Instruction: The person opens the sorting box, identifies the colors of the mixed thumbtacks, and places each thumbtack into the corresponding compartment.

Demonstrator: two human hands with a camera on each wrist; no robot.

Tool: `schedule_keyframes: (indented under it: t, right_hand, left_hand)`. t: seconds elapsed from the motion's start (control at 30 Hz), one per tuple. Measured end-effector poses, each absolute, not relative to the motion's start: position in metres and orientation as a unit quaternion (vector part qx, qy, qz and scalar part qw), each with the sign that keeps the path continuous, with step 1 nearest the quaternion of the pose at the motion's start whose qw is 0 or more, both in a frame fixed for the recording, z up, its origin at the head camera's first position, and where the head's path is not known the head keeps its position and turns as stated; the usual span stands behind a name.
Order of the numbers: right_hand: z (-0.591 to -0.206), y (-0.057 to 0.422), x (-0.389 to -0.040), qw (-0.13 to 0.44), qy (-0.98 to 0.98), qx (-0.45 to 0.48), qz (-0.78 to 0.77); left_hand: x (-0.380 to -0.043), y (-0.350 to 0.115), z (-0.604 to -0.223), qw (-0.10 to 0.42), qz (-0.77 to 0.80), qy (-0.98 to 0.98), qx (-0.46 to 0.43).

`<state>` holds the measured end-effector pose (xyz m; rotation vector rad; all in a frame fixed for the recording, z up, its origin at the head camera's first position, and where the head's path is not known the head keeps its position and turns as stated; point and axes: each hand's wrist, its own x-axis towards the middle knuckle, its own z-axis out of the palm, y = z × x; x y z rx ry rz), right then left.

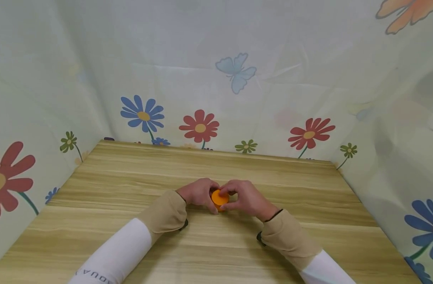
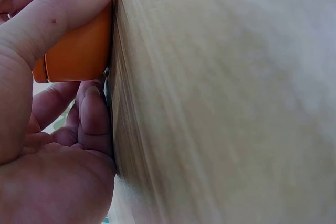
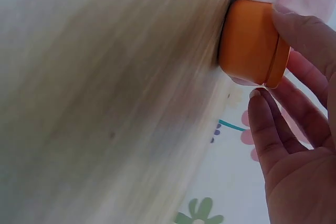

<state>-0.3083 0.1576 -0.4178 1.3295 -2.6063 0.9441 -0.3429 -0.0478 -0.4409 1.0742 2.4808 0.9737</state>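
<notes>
A small round orange container (image 1: 220, 198) stands on the wooden table with its flat lid facing up. In the right wrist view, a thin seam separates the lid (image 3: 280, 62) from the smooth body (image 3: 245, 41). My left hand (image 1: 201, 193) holds the body from the left, its thumb low along the near side, close to the tabletop. From the right, my right hand (image 1: 250, 199) grips the lid's edge, thumb at the seam and fingers on the far side. The left wrist view has the left thumb crossing the orange wall (image 2: 84, 51).
The wood-grain table (image 1: 131, 169) reaches back to a pale curtain (image 1: 188, 47) printed with flowers and butterflies, which also hangs at both sides. White sleeves with tan cuffs (image 1: 291, 236) cover the forearms, and dark wrist straps show beneath.
</notes>
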Motion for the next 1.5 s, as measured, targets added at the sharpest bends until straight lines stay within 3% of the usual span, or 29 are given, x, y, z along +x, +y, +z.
schedule_keyframes:
  t: [0.8, 1.5]
  right_hand:
    - [-0.409, 0.151, -0.310, 0.038, -0.850, 0.461, 0.250]
    - [-0.405, 0.166, -0.321, -0.019, -0.826, 0.502, 0.256]
  left_hand:
    - [-0.348, -0.049, -0.445, 0.135, 0.341, 0.857, 0.361]
    - [-0.345, -0.050, -0.435, 0.173, 0.355, 0.841, 0.369]
